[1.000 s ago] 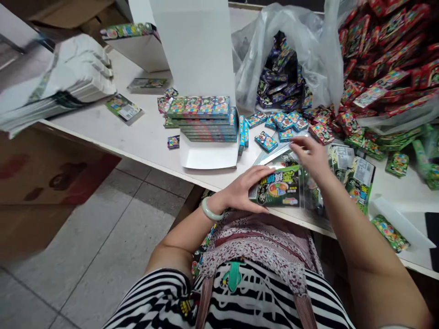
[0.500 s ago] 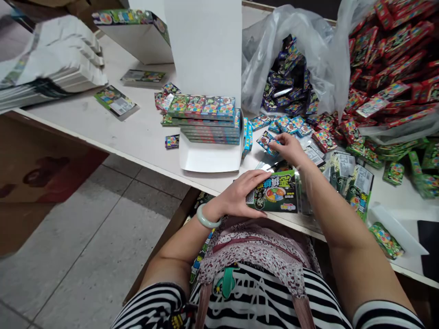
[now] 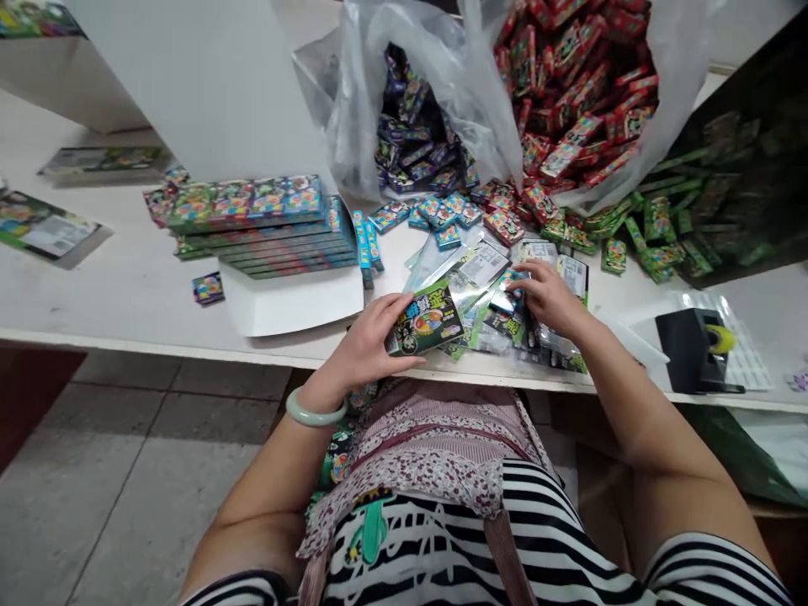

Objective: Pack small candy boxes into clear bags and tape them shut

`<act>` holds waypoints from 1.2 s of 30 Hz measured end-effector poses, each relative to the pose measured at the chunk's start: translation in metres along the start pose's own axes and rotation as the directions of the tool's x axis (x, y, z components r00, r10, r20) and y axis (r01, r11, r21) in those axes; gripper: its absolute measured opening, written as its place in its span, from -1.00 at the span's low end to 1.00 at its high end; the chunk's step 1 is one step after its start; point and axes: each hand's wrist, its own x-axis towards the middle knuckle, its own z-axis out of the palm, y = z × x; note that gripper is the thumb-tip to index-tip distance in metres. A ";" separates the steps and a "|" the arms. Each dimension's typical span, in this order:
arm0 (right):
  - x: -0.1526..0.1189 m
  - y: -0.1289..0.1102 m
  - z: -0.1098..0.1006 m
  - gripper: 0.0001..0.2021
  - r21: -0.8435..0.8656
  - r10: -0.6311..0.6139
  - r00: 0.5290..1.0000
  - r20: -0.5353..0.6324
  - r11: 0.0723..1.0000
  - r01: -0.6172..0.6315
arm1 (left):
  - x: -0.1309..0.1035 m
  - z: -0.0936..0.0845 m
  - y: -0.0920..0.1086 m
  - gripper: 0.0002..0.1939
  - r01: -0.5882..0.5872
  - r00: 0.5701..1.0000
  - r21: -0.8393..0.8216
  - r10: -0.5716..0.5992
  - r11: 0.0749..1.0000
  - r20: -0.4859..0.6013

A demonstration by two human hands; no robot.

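Black-and-green printed packet [image 3: 427, 320] lies at the near edge of the white table [image 3: 135, 290], its left end grasped between the thumb and fingers of the left hand [image 3: 372, 341]. To its right, the right hand [image 3: 550, 299] pinches a small blue box [image 3: 507, 292] in its fingertips, above overlapping clear sleeves [image 3: 483, 265]. An open white carton [image 3: 300, 307] with stacked boxes [image 3: 278, 223] stands left of the packet, loose blue boxes [image 3: 447, 212] lie on the far side, and a black tape dispenser [image 3: 689, 349] stands right.

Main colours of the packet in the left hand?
The packet in the left hand is mainly black and green, clearest in the head view.
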 end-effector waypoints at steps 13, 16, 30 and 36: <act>-0.020 -0.051 -0.024 -0.43 0.189 0.034 0.993 -0.115 0.982 -0.011 | 0.016 0.016 0.003 0.03 -0.002 0.997 0.037 -0.001 0.999 0.074; -0.025 -0.066 -0.046 -0.49 0.231 -0.175 0.983 0.049 0.960 0.160 | 0.019 0.017 0.005 0.06 -0.054 0.993 0.031 0.050 0.998 0.105; -0.009 -0.088 -0.060 -0.56 -0.083 -0.241 0.917 0.317 0.956 0.280 | 0.021 0.024 0.013 0.07 -0.141 0.980 0.016 0.138 0.990 0.143; -0.012 -0.096 -0.061 -0.57 -0.013 -0.211 0.919 0.332 0.974 0.228 | 0.017 0.029 0.017 0.06 -0.139 0.975 -0.060 0.147 0.988 0.167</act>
